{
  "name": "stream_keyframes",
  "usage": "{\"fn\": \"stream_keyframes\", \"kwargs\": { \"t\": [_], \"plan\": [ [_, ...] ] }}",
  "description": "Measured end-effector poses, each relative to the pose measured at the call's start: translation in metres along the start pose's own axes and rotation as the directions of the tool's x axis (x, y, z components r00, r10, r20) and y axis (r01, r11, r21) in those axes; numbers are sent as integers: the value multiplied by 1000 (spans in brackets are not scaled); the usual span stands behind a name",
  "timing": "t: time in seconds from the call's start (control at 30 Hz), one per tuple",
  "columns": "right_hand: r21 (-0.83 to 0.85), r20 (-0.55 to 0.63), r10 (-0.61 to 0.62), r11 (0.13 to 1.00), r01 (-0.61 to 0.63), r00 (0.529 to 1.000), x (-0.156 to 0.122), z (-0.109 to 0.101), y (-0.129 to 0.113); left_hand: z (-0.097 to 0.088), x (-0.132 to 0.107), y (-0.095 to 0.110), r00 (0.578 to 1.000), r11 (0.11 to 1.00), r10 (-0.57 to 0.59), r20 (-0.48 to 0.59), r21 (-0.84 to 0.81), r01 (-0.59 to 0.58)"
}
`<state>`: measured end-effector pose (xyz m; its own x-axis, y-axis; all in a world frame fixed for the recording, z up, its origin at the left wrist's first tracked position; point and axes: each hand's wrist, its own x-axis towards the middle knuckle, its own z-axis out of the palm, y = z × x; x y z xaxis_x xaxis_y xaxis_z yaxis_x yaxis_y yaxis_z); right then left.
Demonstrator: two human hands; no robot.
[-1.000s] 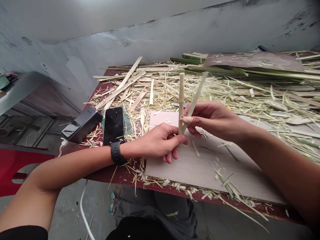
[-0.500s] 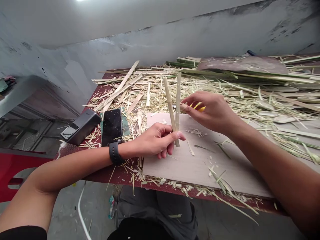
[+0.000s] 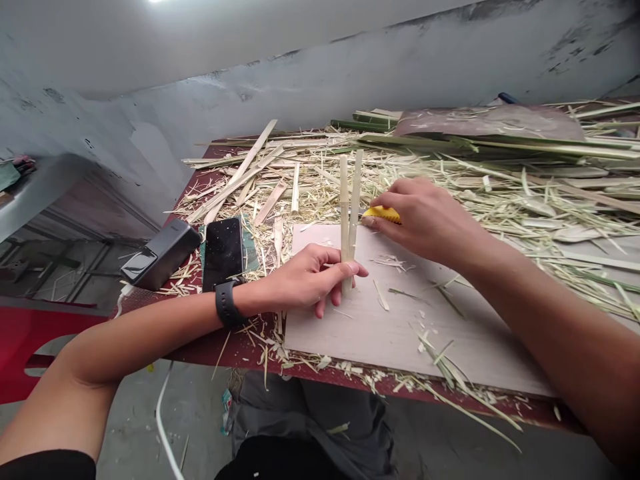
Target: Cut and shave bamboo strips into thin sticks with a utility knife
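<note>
Two pale bamboo strips [image 3: 344, 193] stand nearly upright, close together, their lower ends near a light wooden board [image 3: 350, 333]. My left hand [image 3: 323, 277], wearing a dark watch at the wrist, is closed around them between thumb and fingers. Just right of the strips, my right hand [image 3: 425, 213] grips a yellow utility knife [image 3: 383, 213]. Its blade points left and passes close to the strips; whether it touches them I cannot tell. A few thin shavings [image 3: 395, 261] lie on the board below the knife.
Bamboo strips and shavings [image 3: 320, 180] cover the back of the dark red table [image 3: 200, 347]. A black phone [image 3: 223, 252] and a grey device [image 3: 163, 253] with a white cable lie at left. Long green bamboo pieces [image 3: 525, 150] lie at back right. A red stool [image 3: 50, 340] stands left.
The bamboo strips have swung more upright and closer together in my left hand. My right hand has turned slightly, showing more of the yellow knife.
</note>
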<state>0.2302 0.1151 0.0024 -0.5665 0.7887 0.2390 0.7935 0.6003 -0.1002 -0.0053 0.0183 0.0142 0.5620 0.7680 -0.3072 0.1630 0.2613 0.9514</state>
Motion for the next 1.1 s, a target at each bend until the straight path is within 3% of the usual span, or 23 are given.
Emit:
{"fn": "stream_keyframes", "kwargs": {
  "t": [0.2,0.37,0.63,0.77,0.9,1.1],
  "plan": [
    [6,37,45,999,-46,998,1,4,5,3,1,2,1000,997,-6,-4,-81,5],
    [48,-78,73,996,-69,994,-1,5,2,1,2,2,999,992,-21,39,-123,25],
    [15,71,115,993,-116,991,1,5,-8,-1,4,0,996,989,-30,83,-141,42],
    [120,-73,97,989,-88,993,2,2,-11,-2,5,-3,995,989,-21,93,-142,34],
    [271,-266,120,962,-45,956,2,-5,-19,-2,4,-1,996,987,-36,84,-151,49],
    [400,-335,153,916,-7,930,-1,-10,-30,0,3,2,997,987,-53,59,-148,61]
  ]
}}
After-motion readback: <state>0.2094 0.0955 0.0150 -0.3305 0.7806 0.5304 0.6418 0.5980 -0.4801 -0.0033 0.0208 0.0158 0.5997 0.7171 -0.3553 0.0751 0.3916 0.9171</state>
